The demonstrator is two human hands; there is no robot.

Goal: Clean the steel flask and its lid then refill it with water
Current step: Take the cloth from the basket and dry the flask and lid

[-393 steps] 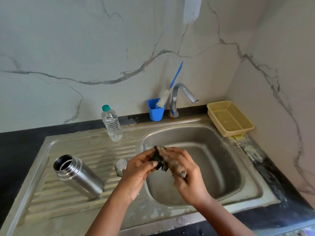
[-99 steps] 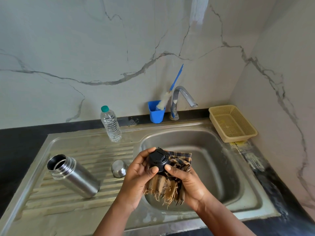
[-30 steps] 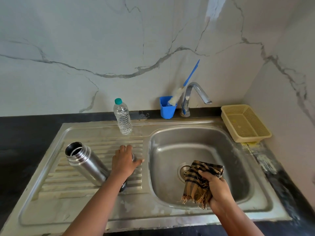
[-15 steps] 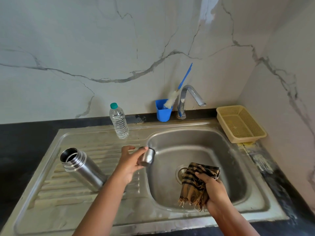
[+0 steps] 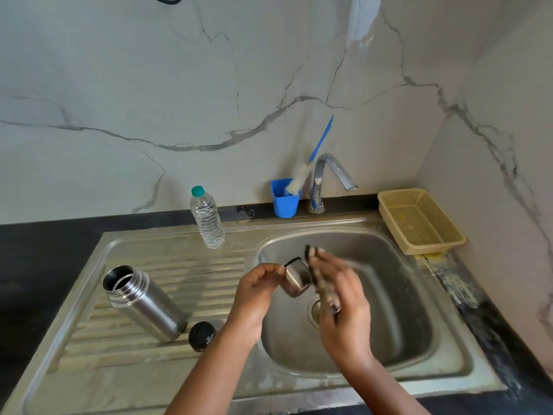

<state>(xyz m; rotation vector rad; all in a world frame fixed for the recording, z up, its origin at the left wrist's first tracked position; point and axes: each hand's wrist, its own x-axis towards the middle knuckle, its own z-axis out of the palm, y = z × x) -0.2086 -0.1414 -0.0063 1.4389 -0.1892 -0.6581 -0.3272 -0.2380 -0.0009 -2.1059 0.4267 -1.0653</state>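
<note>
- Left hand [image 5: 254, 298]: thumb and fingertips pinching the rim of a small steel cup lid [image 5: 294, 277], held tilted over the left part of the basin, open mouth toward the upper left.
- Right hand [image 5: 344, 304]: blurred; fingers wrapped around a checked brown cloth [image 5: 321, 277], pressed against the right side of the cup lid.
- Both hands above the sink basin [image 5: 404, 310], drain [image 5: 314, 310] partly showing between the wrists.
- Steel flask [image 5: 143, 304]: uncapped, lying on its side on the ribbed drainboard [image 5: 179, 265], mouth pointing up-left, well left of the hands.
- Black inner stopper [image 5: 202, 335]: on the drainboard, just beside the flask's base, near the left forearm.
- Clear plastic water bottle [image 5: 207, 218], green cap, upright at the back edge of the drainboard.
- Blue cup [image 5: 284, 202] behind the basin, white bottle brush with blue handle [image 5: 311, 163] leaning in it.
- Chrome tap [image 5: 329, 178] just right of the blue cup, spout aimed right; no water visible.
- Yellow plastic basket [image 5: 425, 223] on the counter at the basin's right rear corner.
- Marble-patterned wall [image 5: 209, 85] behind and to the right.
</note>
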